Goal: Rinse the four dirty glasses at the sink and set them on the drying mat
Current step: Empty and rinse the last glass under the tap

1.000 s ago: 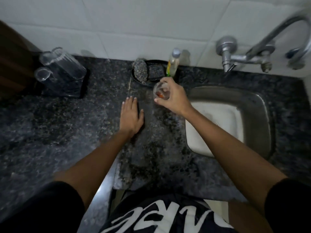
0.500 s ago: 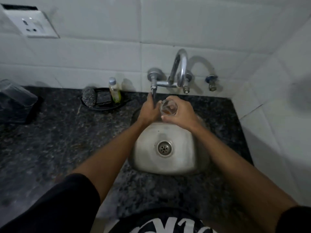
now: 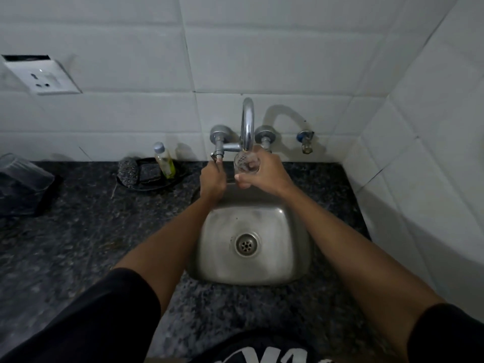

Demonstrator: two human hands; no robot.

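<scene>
My right hand (image 3: 264, 172) grips a small clear glass (image 3: 245, 163) and holds it upright right under the spout of the tap (image 3: 247, 121), above the back of the steel sink (image 3: 296, 258). Water seems to fill the glass. My left hand (image 3: 212, 179) pinches the tap's left lever handle (image 3: 217, 154). At the far left edge, clear glasses (image 3: 23, 176) lie on a dark drying mat (image 3: 49, 197), partly cut off by the frame.
A dark dish (image 3: 154, 185) behind the sink's left holds a scrubber (image 3: 127, 169), a sponge and a small bottle of yellow liquid (image 3: 164, 161). The speckled granite counter (image 3: 86, 244) surrounds the sink. White tiled walls close in behind and at the right; a socket (image 3: 42, 77) sits upper left.
One second ago the right hand held the glass over the counter and the left lay flat. Since then the glass has come under the spout and the left hand has taken the lever.
</scene>
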